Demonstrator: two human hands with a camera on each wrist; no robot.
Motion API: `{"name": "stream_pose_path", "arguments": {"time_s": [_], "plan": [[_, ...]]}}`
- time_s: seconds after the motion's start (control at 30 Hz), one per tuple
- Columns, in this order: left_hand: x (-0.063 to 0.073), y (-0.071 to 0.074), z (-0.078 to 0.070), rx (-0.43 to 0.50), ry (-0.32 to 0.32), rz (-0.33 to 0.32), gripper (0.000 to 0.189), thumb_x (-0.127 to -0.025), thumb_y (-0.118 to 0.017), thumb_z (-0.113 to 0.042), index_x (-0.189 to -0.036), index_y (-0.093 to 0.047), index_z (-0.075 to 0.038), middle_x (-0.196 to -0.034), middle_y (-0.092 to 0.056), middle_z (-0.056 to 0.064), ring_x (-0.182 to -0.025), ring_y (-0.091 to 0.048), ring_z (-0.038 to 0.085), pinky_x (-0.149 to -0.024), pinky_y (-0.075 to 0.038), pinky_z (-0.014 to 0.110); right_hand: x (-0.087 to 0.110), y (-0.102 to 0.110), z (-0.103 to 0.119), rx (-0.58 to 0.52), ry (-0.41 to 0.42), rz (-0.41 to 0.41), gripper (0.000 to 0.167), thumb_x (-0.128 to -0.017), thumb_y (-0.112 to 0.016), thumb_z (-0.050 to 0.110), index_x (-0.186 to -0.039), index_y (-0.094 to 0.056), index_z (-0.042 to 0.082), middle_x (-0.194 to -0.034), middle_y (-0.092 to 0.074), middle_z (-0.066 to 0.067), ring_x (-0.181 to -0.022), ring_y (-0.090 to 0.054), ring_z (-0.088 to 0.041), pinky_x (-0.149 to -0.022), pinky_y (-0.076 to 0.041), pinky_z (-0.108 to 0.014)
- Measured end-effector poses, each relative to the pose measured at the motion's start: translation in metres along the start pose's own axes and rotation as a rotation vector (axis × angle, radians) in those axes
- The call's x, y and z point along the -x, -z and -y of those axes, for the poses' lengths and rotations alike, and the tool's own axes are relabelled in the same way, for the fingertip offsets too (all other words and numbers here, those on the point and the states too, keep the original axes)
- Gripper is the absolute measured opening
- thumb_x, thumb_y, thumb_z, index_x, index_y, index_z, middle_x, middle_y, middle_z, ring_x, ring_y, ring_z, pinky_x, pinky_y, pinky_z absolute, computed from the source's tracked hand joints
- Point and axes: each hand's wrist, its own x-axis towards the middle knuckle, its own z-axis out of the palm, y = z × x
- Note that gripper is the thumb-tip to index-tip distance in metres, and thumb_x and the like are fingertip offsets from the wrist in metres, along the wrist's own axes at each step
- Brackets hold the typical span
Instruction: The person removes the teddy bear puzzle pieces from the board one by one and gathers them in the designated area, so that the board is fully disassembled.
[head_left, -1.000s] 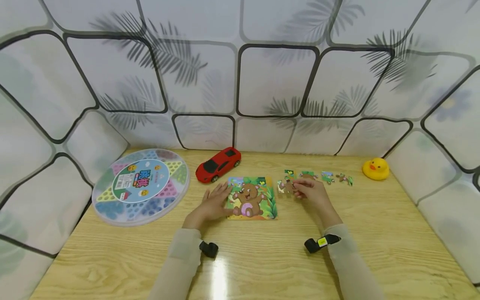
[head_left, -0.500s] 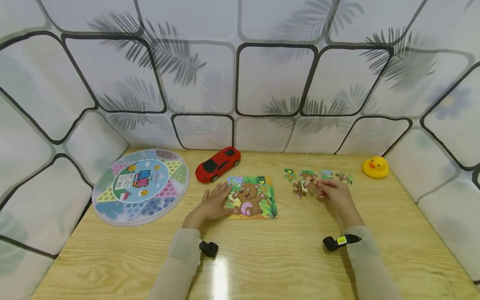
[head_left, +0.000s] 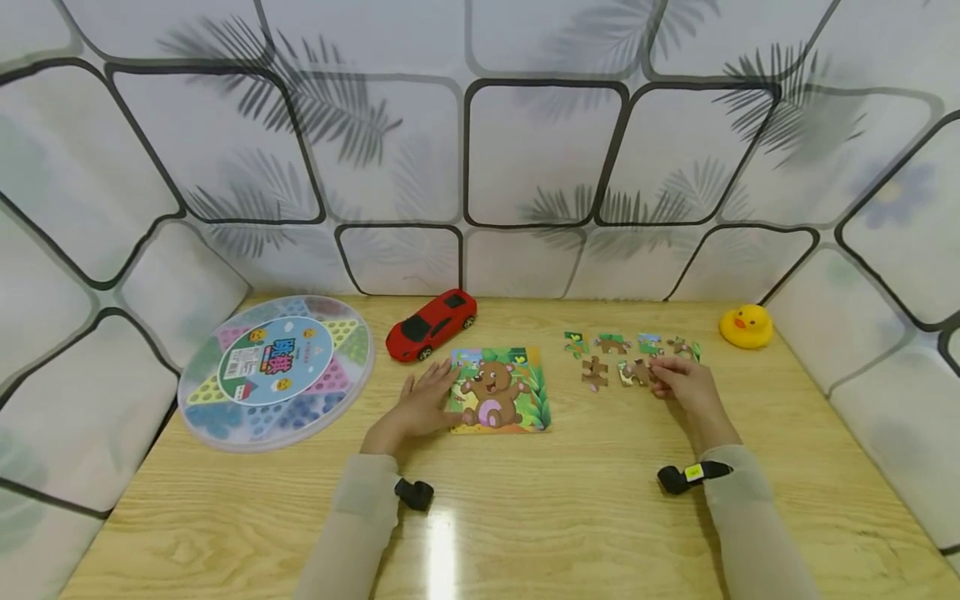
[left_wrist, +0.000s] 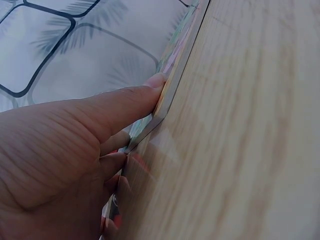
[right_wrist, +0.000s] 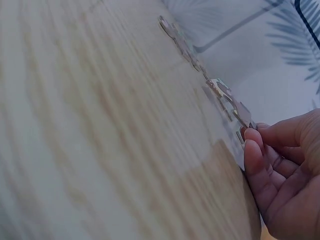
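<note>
Puzzle piece [head_left: 634, 373]: was pinched between nearly closed fingers of right hand [head_left: 693, 396], near loose brown piece [head_left: 595, 372] on surface [head_left: 540, 508]. Bear puzzle [head_left: 497, 390]: was touched at left edge by extended fingers of left hand [head_left: 415, 407].

1. I'm indoors, looks like a play spot; home or studio, can't tell.
2. Wood-grain tbl [head_left: 555, 517] in front of me, w/ leaf-print walls [head_left: 543, 154] on 3 sides.
3. Toys abt: red car [head_left: 432, 326], yellow duck [head_left: 747, 327], bear puzzle [head_left: 492, 393], rd. game board [head_left: 276, 372].
</note>
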Motion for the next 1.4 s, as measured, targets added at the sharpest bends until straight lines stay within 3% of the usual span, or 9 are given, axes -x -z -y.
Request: {"name": "stream_pose_path", "arguments": {"time_s": [0.53,1.1,1.4], "plan": [[0.0028,0.0011,-0.0029,0.007,0.004,0.003,0.085,-0.088,-0.064,-0.043,-0.152,-0.018,-0.010,-0.159,-0.003,0.008,-0.145,0.002,0.030,-0.110,0.009,0.056,-0.0041,-0.0046,-0.0090,0.111,0.048,-0.032,0.037,-0.095,-0.056,0.011,-0.121,-0.053,-0.015,-0.072,-0.061,0.016,-0.058,-0.058,0.000,-0.052,-0.050,-0.018],[0.0027,0.0006,-0.0022,0.003,0.003,-0.004,0.085,-0.088,-0.064,-0.043,-0.152,-0.019,-0.009,-0.159,-0.004,0.009,-0.145,0.001,0.030,-0.111,0.008,0.056,0.0006,-0.0013,-0.0094,0.009,0.061,-0.011,0.045,-0.092,-0.062,0.011,-0.125,-0.048,-0.018,-0.077,-0.063,0.017,-0.062,-0.061,-0.002,-0.057,-0.053,-0.019],[0.0022,0.0011,-0.0027,-0.005,-0.001,0.004,0.085,-0.088,-0.063,-0.044,-0.152,-0.018,-0.009,-0.159,-0.003,0.009,-0.145,0.001,0.030,-0.111,0.008,0.056,0.0018,0.0018,-0.0061,-0.017,0.015,0.016,0.043,-0.092,-0.061,0.009,-0.125,-0.048,-0.016,-0.078,-0.065,0.012,-0.063,-0.060,-0.002,-0.059,-0.052,-0.018]]}}
